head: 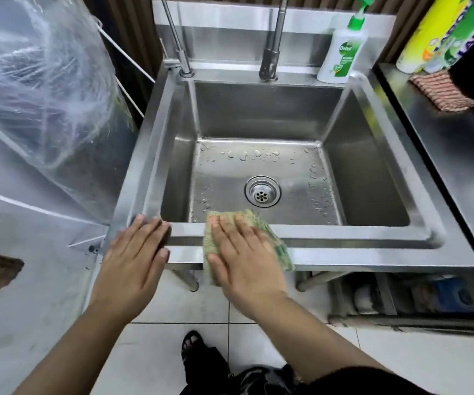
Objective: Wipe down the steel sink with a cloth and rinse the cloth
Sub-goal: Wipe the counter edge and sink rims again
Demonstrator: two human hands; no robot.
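Green cloth (278, 249) lies on the sink rim (344, 233) beneath the flat right hand (244, 252); left hand (136, 252) flat alongside.

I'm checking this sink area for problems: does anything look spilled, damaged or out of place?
Nothing stands out. Water drops dot the sink floor around the drain, and the soap bottle stands upright at the back. The right hand presses the cloth on the front rim; the left hand rests beside it.
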